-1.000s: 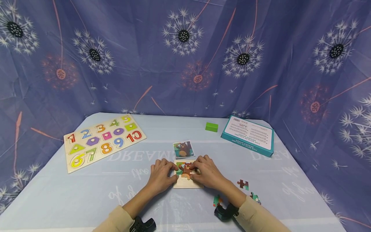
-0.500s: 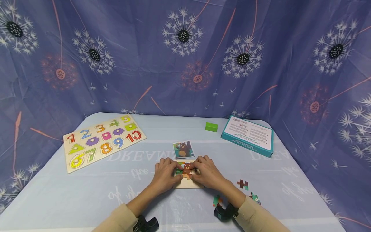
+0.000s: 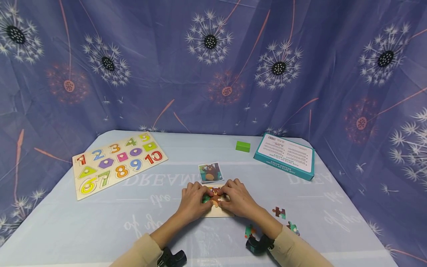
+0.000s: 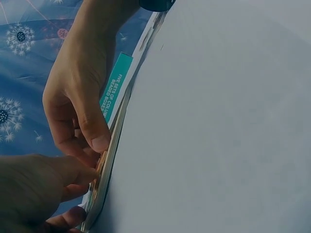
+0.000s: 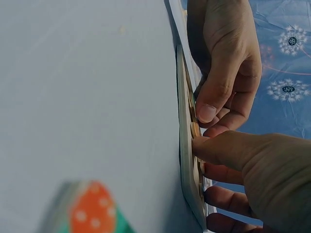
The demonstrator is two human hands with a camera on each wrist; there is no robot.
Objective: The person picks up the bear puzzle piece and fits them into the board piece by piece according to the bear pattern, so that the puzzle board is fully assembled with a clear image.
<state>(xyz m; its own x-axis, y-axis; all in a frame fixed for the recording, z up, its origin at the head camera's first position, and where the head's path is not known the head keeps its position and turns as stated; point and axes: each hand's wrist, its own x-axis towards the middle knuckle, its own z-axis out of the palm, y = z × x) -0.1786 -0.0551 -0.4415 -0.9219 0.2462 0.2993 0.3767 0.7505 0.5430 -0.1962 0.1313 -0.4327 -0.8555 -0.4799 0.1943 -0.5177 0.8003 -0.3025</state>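
Left hand is coming closer to right hand over the board | both are pinching bear puzzle, lying on board, by thumb and forefinger | pieces are perhaps closing tighter | loose brown piece is lying right of board

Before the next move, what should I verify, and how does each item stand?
1. Left hand and right hand on the bear jigsaw: ok.
2. Wooden puzzle board resting on the table: ok.
3. Bear picture card visible beyond the board: ok.
4. Every piece on the board: not ok; three loose jigsaw pieces lie by the right forearm.
5. Pieces between the hands fully seated: cannot tell; fingers cover them.
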